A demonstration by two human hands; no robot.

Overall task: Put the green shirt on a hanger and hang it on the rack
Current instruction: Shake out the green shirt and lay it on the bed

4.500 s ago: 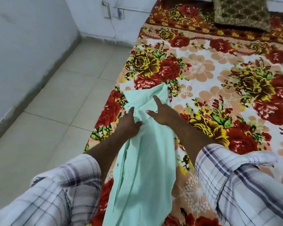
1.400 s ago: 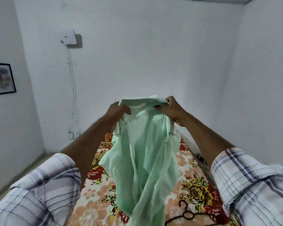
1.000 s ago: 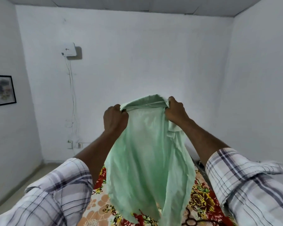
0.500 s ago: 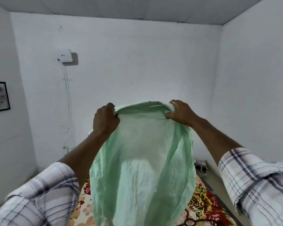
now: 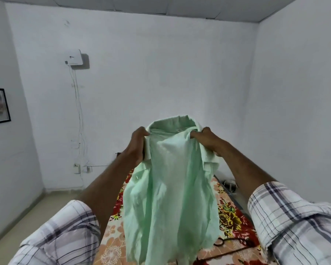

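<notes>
Your left hand [image 5: 139,142] is fisted tight on the green shirt [image 5: 170,188] just left of the collar; your right hand [image 5: 205,139] grips it just right. The shirt is held in the air over the floral bedspread [image 5: 111,251], collar on top, long axis vertical, hem hanging down. A dark hanger [image 5: 220,244] lies on the bedspread, partly hidden.

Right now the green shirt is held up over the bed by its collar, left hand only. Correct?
Not left only. The head view shows the left hand and the right hand both gripping the green shirt at its collar, held up over the bed.
</notes>
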